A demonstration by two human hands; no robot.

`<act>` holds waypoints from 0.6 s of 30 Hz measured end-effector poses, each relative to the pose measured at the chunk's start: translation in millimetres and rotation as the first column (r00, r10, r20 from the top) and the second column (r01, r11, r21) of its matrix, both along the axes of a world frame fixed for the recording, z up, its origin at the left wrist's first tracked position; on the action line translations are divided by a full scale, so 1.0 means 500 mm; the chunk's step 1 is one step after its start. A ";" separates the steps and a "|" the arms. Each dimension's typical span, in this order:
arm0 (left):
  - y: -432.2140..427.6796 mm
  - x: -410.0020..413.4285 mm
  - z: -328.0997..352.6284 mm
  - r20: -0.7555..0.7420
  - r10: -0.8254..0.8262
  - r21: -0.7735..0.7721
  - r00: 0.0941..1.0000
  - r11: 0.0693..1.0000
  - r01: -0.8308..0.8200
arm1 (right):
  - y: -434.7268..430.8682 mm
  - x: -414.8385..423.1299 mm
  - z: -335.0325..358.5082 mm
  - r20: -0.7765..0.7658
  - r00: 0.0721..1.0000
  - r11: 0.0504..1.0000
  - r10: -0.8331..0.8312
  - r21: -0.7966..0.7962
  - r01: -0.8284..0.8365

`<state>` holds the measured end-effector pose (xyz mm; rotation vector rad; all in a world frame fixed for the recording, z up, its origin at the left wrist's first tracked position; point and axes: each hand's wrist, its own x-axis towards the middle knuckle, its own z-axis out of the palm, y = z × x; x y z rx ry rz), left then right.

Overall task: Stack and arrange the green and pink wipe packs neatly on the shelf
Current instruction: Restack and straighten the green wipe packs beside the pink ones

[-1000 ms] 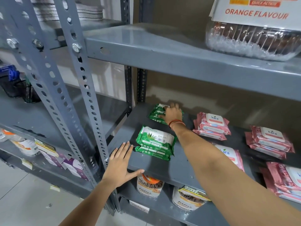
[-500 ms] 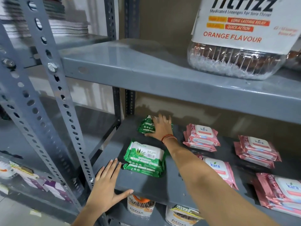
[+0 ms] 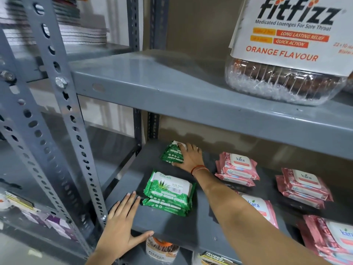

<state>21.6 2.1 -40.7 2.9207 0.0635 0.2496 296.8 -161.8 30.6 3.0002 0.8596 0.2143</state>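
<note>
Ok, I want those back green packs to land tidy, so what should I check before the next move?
1. Right hand on the back green stack: ok, fingers over its top.
2. Grip closed around that stack: cannot tell, the far side is hidden.
3. Back green stack squared up: not ok, it sits tilted.
4. Front green stack neat: ok, packs roughly aligned.
5. Left hand steadying: ok, flat on the shelf edge, beside the front stack.
6. Pink packs clear of the arm: ok, they lie apart.
</note>
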 end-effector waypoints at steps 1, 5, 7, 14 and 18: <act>0.000 -0.001 0.001 -0.005 0.001 0.002 1.000 1.000 -0.001 | 0.001 0.001 0.001 -0.004 1.000 1.000 -0.002 -0.001 0.002; -0.001 0.000 0.007 -0.043 0.013 0.004 0.999 1.000 -0.012 | 0.002 0.002 0.000 -0.006 1.000 1.000 -0.004 -0.014 0.004; 0.000 0.000 0.009 -0.060 0.012 0.008 0.998 1.000 -0.012 | 0.003 0.001 0.002 0.000 1.000 0.999 -0.002 -0.041 0.002; -0.003 -0.005 0.015 -0.072 0.001 0.006 0.997 1.000 -0.001 | 0.009 -0.043 0.034 -0.065 0.998 0.998 -0.013 0.066 0.017; -0.004 -0.005 0.019 -0.039 0.006 0.033 0.999 0.999 -0.004 | 0.005 -0.143 0.059 -0.166 0.985 0.966 0.040 0.260 0.005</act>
